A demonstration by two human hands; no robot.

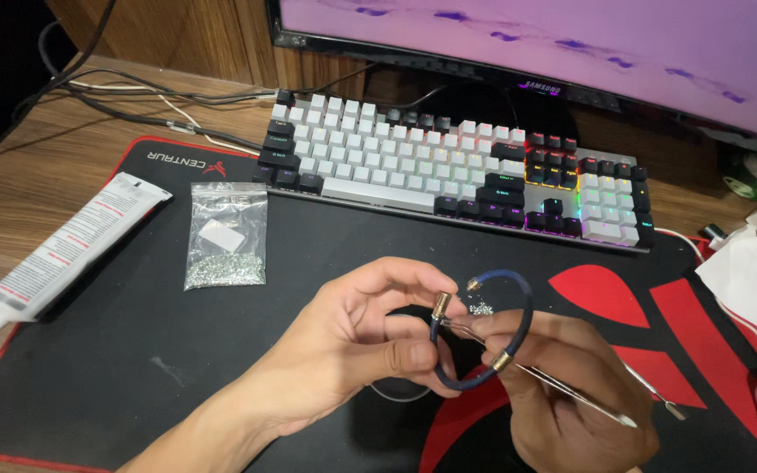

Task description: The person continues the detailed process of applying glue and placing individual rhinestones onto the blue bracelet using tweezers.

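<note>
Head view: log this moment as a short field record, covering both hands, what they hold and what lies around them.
left hand: pinches the dark blue cord bracelet near its gold end cap
right hand: holds metal tweezers, tips at the end cap
surface: black and red desk mat
loose pieces: small shiny heap beside the bracelet
left side: white glue tube, clear bag of tiny stones
behind: lit keyboard, monitor

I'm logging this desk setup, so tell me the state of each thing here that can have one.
Dark blue cord bracelet with gold end caps: unclasped, curved, held in both hands.
Left hand: pinching one gold cap.
Right hand: gripping slim metal tweezers, tips at the cap.
Clear zip bag of small silver beads: flat, looks sealed.
White glue tube: lying down.
Black-and-white keyboard: backlit.
Monitor: on.
</note>
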